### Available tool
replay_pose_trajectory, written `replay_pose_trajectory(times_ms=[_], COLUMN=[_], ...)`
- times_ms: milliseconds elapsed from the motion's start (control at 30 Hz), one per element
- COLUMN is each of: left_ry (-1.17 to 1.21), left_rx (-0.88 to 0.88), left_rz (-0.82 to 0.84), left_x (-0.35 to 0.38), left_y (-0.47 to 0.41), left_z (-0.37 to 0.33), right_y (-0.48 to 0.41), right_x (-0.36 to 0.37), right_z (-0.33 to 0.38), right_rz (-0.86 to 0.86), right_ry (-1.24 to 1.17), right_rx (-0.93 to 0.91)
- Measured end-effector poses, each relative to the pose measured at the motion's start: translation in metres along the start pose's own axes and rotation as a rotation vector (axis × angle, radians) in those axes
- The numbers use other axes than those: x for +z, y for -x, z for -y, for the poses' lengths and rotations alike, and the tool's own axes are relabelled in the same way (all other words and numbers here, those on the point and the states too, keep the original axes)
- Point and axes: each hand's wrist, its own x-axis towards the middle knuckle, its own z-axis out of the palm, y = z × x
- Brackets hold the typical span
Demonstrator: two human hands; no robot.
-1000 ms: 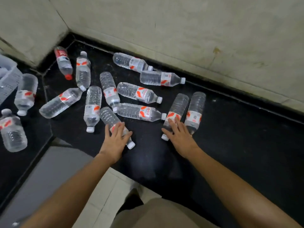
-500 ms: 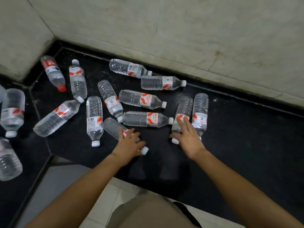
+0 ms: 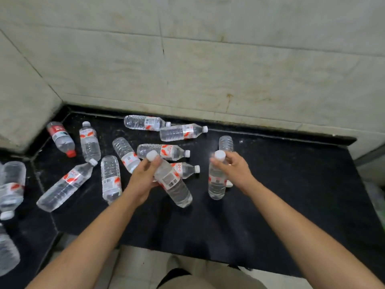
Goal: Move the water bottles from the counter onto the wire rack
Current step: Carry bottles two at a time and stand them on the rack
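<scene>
My left hand (image 3: 143, 178) grips a clear water bottle (image 3: 174, 185) by its upper half and holds it tilted above the black counter (image 3: 291, 184), white cap up. My right hand (image 3: 236, 170) grips the neck of a second bottle (image 3: 216, 182), which hangs nearly upright, base down. Several more bottles with red and white labels lie on their sides on the counter, among them one (image 3: 183, 132) by the back wall and one (image 3: 64, 185) to the left. A bottle (image 3: 226, 142) lies partly hidden behind my right hand. No wire rack is in view.
A red-capped bottle (image 3: 61, 138) lies in the counter's back left corner. More bottles (image 3: 11, 186) lie on the counter section at the far left. A tiled wall (image 3: 208, 69) rises behind the counter. The counter's front edge runs just above the pale floor tiles (image 3: 135, 265).
Both hands closed on bottles and lifted them off the counter, turning them cap-up. The camera tilted up, showing more wall.
</scene>
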Motion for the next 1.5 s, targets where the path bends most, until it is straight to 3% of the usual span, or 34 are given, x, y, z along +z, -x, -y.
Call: replay_pose_trajectory(times_ms=[100,333,533,800,900,1100,1200,1300,1367,1500], left_ry=[-0.134,-0.404,-0.404,-0.335,-0.329,-0.394,-0.5,-0.515,-0.5,-0.464], left_rx=[0.062,0.188,0.207,0.137,0.146,0.142,0.265,0.346,0.355,0.372], left_rz=[0.084,0.049,0.053,0.102,0.141,0.317,0.365,0.368,0.343,0.386], left_x=[0.023,0.036,0.033,0.021,0.024,0.029,0.037,0.05,0.064,0.1], left_y=[0.008,0.014,0.024,0.024,0.021,0.023,0.026,0.019,0.017,0.036], left_z=[0.015,0.033,0.043,0.048,0.046,0.055,0.06,0.057,0.051,0.032], right_y=[0.022,0.036,0.039,0.053,0.06,0.082,0.092,0.106,0.116,0.145], right_x=[-0.001,-0.024,-0.022,0.002,0.01,0.025,0.026,0.011,-0.011,-0.066], right_z=[-0.011,-0.021,-0.042,-0.051,-0.05,-0.067,-0.072,-0.071,-0.061,-0.035], right_rz=[0.092,0.112,0.182,0.357,0.228,-0.014,-0.162,-0.422,-0.534,-0.509], right_ry=[-0.014,-0.058,-0.222,0.319,0.439,0.228,-0.025,-0.341,-0.313,-0.23], right_rx=[0.039,0.097,0.146,-0.034,-0.015,0.057,0.192,0.279,0.291,0.323])
